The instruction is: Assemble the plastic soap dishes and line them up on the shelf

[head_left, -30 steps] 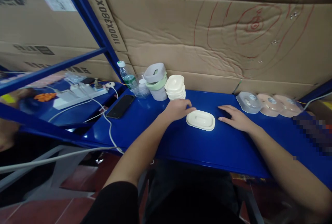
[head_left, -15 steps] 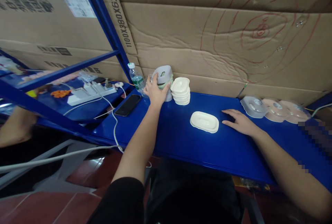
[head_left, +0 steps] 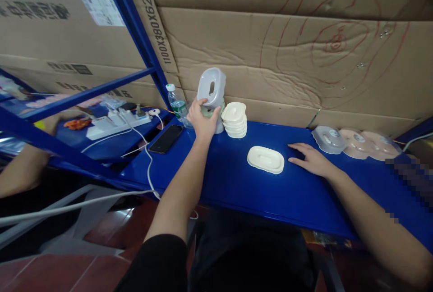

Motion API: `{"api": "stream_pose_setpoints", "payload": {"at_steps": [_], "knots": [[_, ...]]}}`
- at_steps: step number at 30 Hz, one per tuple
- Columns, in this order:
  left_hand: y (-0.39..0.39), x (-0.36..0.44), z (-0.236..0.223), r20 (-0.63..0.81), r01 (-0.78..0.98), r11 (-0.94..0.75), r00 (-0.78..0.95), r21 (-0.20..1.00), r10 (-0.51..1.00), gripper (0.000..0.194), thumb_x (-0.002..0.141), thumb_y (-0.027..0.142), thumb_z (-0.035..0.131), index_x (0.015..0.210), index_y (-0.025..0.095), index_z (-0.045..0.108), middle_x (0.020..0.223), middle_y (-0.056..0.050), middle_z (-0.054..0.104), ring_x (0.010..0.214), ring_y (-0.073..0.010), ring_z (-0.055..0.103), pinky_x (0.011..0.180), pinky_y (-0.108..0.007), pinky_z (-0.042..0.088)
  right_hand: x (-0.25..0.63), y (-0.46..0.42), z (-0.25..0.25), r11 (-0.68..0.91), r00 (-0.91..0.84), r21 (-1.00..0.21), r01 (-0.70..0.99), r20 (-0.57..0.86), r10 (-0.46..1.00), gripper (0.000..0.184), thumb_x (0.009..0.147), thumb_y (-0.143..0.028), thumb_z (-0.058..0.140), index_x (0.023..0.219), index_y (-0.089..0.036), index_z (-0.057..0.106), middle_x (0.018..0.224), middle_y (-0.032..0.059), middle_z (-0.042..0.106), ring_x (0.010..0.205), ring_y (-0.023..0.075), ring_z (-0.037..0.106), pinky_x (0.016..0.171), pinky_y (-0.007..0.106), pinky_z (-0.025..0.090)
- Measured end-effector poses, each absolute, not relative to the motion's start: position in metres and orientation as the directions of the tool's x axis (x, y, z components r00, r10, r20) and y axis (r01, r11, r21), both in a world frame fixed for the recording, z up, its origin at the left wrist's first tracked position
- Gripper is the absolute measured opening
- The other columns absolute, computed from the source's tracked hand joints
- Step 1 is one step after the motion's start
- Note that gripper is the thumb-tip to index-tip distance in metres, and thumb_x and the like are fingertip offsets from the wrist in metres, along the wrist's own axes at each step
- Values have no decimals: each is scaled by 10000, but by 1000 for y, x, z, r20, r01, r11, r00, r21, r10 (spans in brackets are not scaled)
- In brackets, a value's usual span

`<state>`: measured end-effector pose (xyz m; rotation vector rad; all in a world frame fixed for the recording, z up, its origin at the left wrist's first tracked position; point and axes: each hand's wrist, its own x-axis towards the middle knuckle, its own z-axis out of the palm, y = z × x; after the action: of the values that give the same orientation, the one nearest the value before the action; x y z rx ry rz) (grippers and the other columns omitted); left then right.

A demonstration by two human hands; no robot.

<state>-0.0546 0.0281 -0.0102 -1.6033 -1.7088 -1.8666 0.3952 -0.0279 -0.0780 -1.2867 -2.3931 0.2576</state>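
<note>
Tilted up toward me, a light grey soap dish with a slot in its base is pinched at its lower edge by my left hand. It is above a stack of similar dishes, partly hidden by my fingers; some pale green shows there. Beside that stands a stack of cream dishes. A single cream dish lies flat on the blue table. Just right of it, my right hand rests on the tabletop, fingers apart and holding nothing.
Left of the stacks are a water bottle and a black phone. Clear-covered dishes sit at the right rear. A cardboard sheet backs the table. Beyond the blue frame are a power strip and another person's arm.
My left hand has tipped the grey dish up from the stack, so its inside and slot now face me more. My right hand stays by the single cream dish.
</note>
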Motion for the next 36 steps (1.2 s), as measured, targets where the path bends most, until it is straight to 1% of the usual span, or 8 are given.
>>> {"api": "stream_pose_setpoints", "payload": {"at_steps": [3,6,11,15,19,24,29,36], "knots": [[14,-35,-4,803,724,-486,-158,490,574,503,784,331,924,1205,247,661,1506,-130,640,1460,-336,562,1249,-533,400,393,-31,-75,536,-458,-381,754,280,844,719,981,-699,627,1552,-263,590,1455,176,715,1342,414,681,1148,681,530],[-3,-8,-5,728,598,-689,240,410,642,498,767,329,961,1179,255,691,1519,-133,646,1441,-320,588,1233,-541,433,389,-37,-71,509,-400,-437,741,322,858,883,973,-692,657,1691,-254,388,1493,197,687,1380,412,663,1149,680,531],[-19,22,-20,454,318,-777,667,543,591,467,733,229,972,1127,257,723,1482,-144,685,1389,-288,646,1183,-520,495,381,-45,-62,584,-431,-470,662,399,810,1021,993,-710,621,1771,-265,133,1679,214,511,1500,410,563,1227,688,452],[-20,24,-25,298,297,-713,757,635,581,462,701,186,957,1101,249,735,1504,-142,679,1397,-286,653,1187,-503,500,373,-49,-60,653,-549,-429,625,354,758,1097,920,-759,699,1768,-289,184,1707,191,483,1542,417,513,1240,678,446],[-17,16,-26,203,371,-682,769,630,606,473,706,190,932,1134,260,743,1544,-142,655,1454,-307,617,1188,-522,499,360,-54,-60,668,-583,-387,635,328,744,863,918,-733,726,1637,-306,510,1603,151,617,1455,401,610,1192,642,514],[-10,7,-30,200,440,-702,750,561,630,585,697,165,909,1244,296,746,1465,-113,717,1326,-290,712,1079,-470,587,344,-60,-61,663,-536,-343,665,400,744,728,908,-759,719,1475,-304,680,1496,138,700,1365,391,679,1150,630,551],[-6,5,-36,202,463,-688,728,559,655,763,627,192,964,1342,308,725,1517,-131,676,1342,-320,695,1096,-496,582,330,-66,-63,603,-459,-318,732,424,781,680,876,-782,736,1356,-301,752,1413,133,742,1294,409,715,1105,636,578],[-7,7,-38,172,513,-672,712,535,681,765,674,278,947,1400,307,709,1512,-115,684,1378,-324,671,1172,-528,519,328,-65,-68,604,-457,-369,706,414,787,630,905,-748,726,1362,-314,740,1438,112,717,1321,383,702,1131,593,580]]}}
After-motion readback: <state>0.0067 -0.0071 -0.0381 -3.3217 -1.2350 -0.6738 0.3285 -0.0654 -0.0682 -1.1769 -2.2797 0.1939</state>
